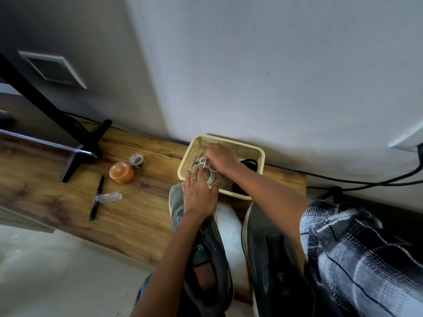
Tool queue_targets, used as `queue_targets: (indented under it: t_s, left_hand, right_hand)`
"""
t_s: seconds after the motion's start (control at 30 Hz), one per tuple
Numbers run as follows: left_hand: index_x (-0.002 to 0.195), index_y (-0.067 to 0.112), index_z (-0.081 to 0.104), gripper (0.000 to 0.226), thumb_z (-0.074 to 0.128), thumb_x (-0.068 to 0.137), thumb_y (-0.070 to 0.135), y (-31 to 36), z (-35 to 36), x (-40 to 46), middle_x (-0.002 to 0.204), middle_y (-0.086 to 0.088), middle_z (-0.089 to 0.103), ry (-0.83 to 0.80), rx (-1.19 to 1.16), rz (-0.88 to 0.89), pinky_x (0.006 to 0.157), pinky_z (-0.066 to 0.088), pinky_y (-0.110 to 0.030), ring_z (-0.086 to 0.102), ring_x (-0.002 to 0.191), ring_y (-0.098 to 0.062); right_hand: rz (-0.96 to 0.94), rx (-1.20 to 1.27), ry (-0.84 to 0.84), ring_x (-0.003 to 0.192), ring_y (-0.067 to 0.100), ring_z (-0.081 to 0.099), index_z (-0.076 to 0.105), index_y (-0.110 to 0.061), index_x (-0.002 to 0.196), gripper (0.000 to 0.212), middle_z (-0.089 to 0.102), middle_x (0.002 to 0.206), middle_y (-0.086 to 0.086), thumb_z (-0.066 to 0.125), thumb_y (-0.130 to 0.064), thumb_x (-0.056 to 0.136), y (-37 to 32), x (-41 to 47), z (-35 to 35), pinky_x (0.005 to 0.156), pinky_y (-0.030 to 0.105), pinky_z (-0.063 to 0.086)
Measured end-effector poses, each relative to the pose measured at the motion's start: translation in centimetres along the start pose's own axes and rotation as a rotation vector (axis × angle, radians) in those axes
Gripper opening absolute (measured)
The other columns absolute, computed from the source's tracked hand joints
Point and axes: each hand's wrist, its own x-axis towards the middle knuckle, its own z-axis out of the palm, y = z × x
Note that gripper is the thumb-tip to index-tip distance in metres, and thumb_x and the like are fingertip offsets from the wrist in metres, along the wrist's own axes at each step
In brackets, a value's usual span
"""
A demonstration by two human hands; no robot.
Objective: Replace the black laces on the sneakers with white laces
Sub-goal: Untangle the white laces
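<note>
Two grey sneakers lie on the wooden table: the left sneaker (201,243) under my left forearm, the right sneaker (267,248) beside it. A cream plastic basket (256,152) stands beyond their toes. Inside it lie coiled white laces (211,177) and a black lace (248,163) on the right side. My right hand (220,156) reaches into the basket and pinches the white laces. My left hand (199,195), with a ring on one finger, rests at the basket's near edge and holds part of the same white laces.
On the table to the left are an orange lidded jar (121,172), a roll of patterned tape (137,160), a black marker (97,197) and a small clear case (108,197). A black monitor stand (77,154) occupies the far left. Cables (366,181) run along the wall at right.
</note>
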Motion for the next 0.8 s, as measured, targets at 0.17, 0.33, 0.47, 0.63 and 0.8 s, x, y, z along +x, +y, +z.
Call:
queue_targets:
  t_s: [0.17,0.33,0.47,0.63,0.8]
  left_hand:
    - [0.152,0.010,0.016,0.066,0.047,0.098,0.031,0.8,-1.3,-1.0,0.159,-0.007,0.015,0.048,-0.068,0.008,0.119,0.006,-0.037,0.005,0.147,-0.023]
    - [0.151,0.010,0.017,0.066,0.049,0.097,0.031,3.0,-3.6,-3.4,0.157,-0.009,0.021,0.087,-0.130,0.021,0.117,0.013,-0.040,0.012,0.145,-0.024]
    - [0.151,0.013,0.018,0.066,0.048,0.096,0.034,4.7,-5.5,-5.7,0.153,-0.011,0.029,0.114,-0.153,0.010,0.113,0.024,-0.045,0.019,0.142,-0.025]
    - [0.151,0.011,0.019,0.066,0.050,0.097,0.031,6.8,-7.2,-9.2,0.152,-0.012,0.031,0.192,-0.288,0.085,0.113,0.021,-0.042,0.019,0.141,-0.026]
    - [0.151,0.009,0.020,0.063,0.050,0.098,0.027,8.6,-8.0,-13.0,0.155,-0.008,0.028,0.289,-0.448,0.147,0.113,0.018,-0.032,0.021,0.143,-0.023]
  right_hand:
    - [0.063,0.166,0.215,0.090,0.029,0.061,0.065,-0.002,0.093,0.013,0.062,0.100,0.012,0.052,-0.006,0.092,0.5,-1.0,-3.5,0.075,0.041,0.051]
    - [0.091,0.315,0.396,0.083,0.025,0.059,0.068,-0.007,0.089,0.013,0.062,0.092,0.008,0.055,-0.005,0.089,0.4,-3.4,-8.6,0.071,0.038,0.048]
    - [0.064,0.392,0.528,0.085,0.024,0.061,0.070,-0.006,0.090,0.008,0.065,0.091,0.008,0.063,-0.007,0.087,-0.3,-6.1,-13.1,0.075,0.034,0.048]
    - [0.031,0.449,0.703,0.082,0.022,0.061,0.071,-0.004,0.088,0.007,0.067,0.088,0.010,0.069,-0.007,0.082,-1.7,-10.6,-18.9,0.074,0.028,0.044]
    - [0.000,0.571,0.751,0.080,0.018,0.065,0.072,-0.004,0.085,0.007,0.070,0.083,0.006,0.071,-0.004,0.079,-4.1,-17.1,-23.0,0.075,0.023,0.048]
